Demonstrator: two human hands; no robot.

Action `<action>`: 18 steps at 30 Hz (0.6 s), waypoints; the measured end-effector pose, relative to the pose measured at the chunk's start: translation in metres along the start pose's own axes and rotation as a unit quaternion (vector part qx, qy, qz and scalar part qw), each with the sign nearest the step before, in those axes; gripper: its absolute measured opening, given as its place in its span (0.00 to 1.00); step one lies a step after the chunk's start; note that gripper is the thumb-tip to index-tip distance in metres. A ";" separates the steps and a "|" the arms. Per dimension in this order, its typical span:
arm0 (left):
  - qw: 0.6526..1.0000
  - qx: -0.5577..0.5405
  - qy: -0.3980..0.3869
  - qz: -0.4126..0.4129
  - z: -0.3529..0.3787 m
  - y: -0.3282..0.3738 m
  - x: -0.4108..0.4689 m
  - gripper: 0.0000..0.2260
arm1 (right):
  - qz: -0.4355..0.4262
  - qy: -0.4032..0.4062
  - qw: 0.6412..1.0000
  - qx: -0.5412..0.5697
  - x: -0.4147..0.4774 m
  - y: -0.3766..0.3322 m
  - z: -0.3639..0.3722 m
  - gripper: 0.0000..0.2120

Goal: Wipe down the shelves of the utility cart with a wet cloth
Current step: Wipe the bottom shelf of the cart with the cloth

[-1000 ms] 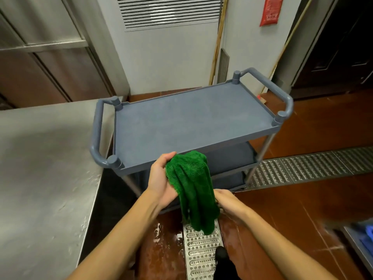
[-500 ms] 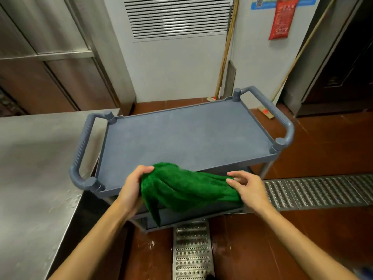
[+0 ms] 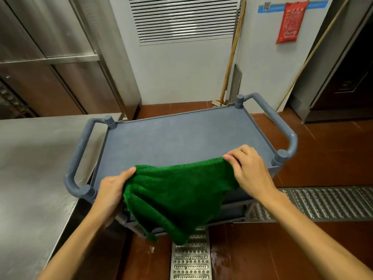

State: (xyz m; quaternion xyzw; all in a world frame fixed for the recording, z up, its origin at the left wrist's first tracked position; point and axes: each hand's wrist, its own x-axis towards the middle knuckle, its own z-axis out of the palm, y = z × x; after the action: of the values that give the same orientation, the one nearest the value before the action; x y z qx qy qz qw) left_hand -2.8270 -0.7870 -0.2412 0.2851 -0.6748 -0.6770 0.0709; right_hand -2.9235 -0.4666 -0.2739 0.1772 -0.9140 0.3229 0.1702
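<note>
The left hand (image 3: pixel 112 188) is pinching one upper corner of the green cloth (image 3: pixel 177 197), and the right hand (image 3: pixel 249 171) is pinching the other. The cloth is hanging spread between them over the near edge of the grey utility cart (image 3: pixel 181 138), draping past its lower shelves. A steel desk (image 3: pixel 30 168) is standing just left of the cart.
</note>
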 end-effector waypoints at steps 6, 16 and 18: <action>0.999 -0.010 -0.024 -0.021 -0.012 -0.009 0.008 0.13 | 0.032 -0.009 0.995 0.098 0.012 -0.011 0.009 0.07; 0.992 -0.056 -0.098 -0.050 -0.035 -0.006 0.021 0.21 | 0.107 -0.194 0.967 0.123 0.025 -0.045 -0.003 0.18; 0.992 0.005 -0.127 -0.009 -0.044 -0.006 0.022 0.18 | 0.085 -0.306 0.946 0.064 0.025 -0.049 -0.011 0.33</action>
State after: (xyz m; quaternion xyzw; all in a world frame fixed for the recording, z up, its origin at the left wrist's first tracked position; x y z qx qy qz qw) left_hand -2.8223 -0.8353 -0.2504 0.2037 -0.6792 -0.7047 -0.0229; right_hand -2.9219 -0.5002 -0.2298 0.1993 -0.9113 0.3243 -0.1571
